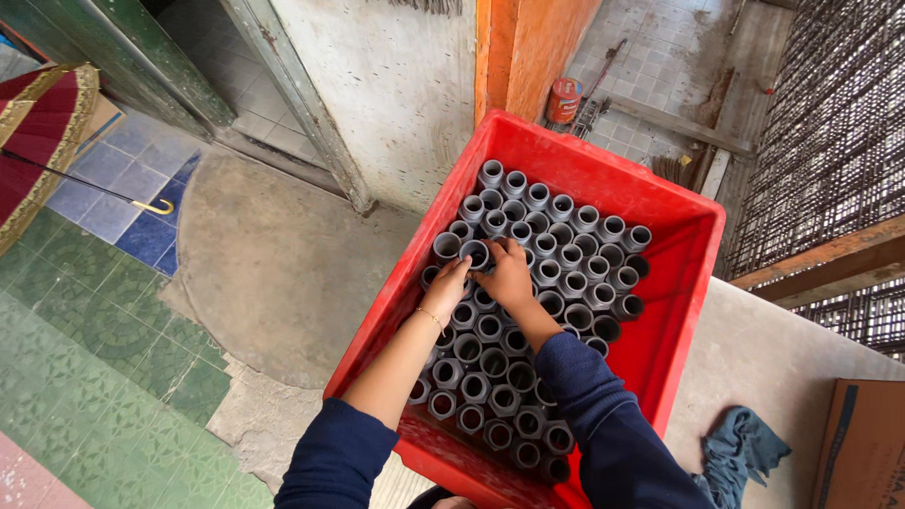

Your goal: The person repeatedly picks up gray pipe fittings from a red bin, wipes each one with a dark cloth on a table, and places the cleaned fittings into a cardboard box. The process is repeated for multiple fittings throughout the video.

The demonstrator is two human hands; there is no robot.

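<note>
Both hands meet over one grey pipe fitting near the left edge of the packed rows. The right hand has its fingers curled on the fitting's rim, a closed grip on it as far as the head view shows; the left hand presses fingertips against the neighbouring fittings just beside it, and whether that grip actually clasps one I cannot tell.

The held fitting stands nearly upright, its long axis vertical and its open mouth pointing up, like the rest, though it sits slightly proud of the row. By my reading, the step in hand is seating or straightening this piece among the others; the next move would call for keeping it plumb and snug against its neighbours so that the row stays even.

The fittings fill most of a red plastic crate, mouths up, in close rows. The crate rests on a concrete ledge, beside a blue-grey rag and a cardboard box. Below lie a tiled floor and a red umbrella.
</note>
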